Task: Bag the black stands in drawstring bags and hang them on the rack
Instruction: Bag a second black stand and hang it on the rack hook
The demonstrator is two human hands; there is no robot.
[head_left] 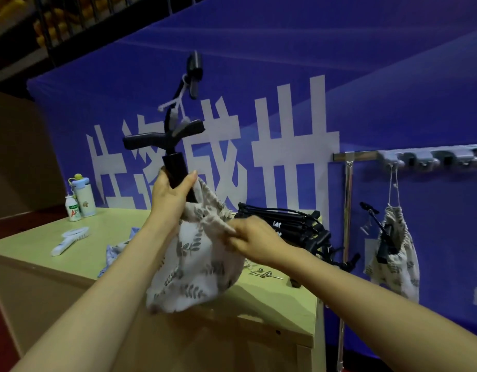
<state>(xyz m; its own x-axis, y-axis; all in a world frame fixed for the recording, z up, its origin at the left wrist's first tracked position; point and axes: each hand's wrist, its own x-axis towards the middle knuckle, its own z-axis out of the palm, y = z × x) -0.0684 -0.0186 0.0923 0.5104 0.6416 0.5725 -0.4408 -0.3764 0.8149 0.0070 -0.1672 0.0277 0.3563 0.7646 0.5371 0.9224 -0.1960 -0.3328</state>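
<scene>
A black stand (175, 146) pokes upright out of a white drawstring bag (194, 267) printed with grey leaves, held above the table. My left hand (170, 197) grips the stand's black shaft at the bag's mouth. My right hand (255, 238) pinches the bag's gathered rim on the right side. The white drawstring hangs looped over the stand's upper arm. More black stands (291, 224) lie piled on the table behind my right hand. A second leaf-print bag (395, 251) with a stand inside hangs from a hook on the metal rack (366, 156) at the right.
The pale green table (272, 299) carries two bottles (80, 200) at its far left, a white tool (69, 238), some blue-white cloth (116, 249) and several small metal pins (264, 275). The rack's post (346, 224) stands by the table's right edge. A blue banner (285, 76) fills the background.
</scene>
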